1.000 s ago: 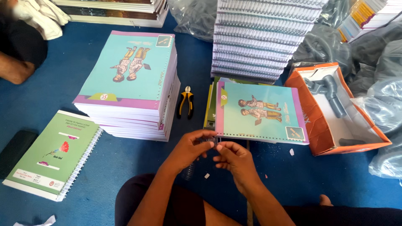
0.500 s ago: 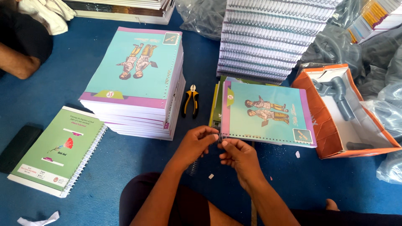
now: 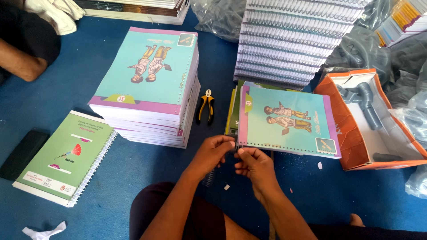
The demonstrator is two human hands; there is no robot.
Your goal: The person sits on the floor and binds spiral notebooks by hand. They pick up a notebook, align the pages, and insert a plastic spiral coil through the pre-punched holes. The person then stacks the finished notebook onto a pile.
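Note:
A teal-covered book (image 3: 289, 120) with a purple band lies on a short pile, its punched edge toward me. My left hand (image 3: 217, 152) and my right hand (image 3: 254, 166) meet at the near left corner of that edge, fingertips pinched together. A dark wire coil (image 3: 208, 178) shows on the floor just under my left wrist and runs up behind the left hand. I cannot see exactly where its end sits. My right thumb presses on the book's corner.
A tall stack of teal books (image 3: 149, 89) stands to the left, with yellow-handled pliers (image 3: 206, 106) beside it. A green spiral-bound book (image 3: 66, 158) lies far left and bound books (image 3: 293, 40) are piled behind. An orange box (image 3: 351, 129) sits right. Another person's arm (image 3: 22, 62) is top left.
Both hands have stayed together at the book's near corner, shifting only slightly along its punched edge. The books and pliers have not moved.

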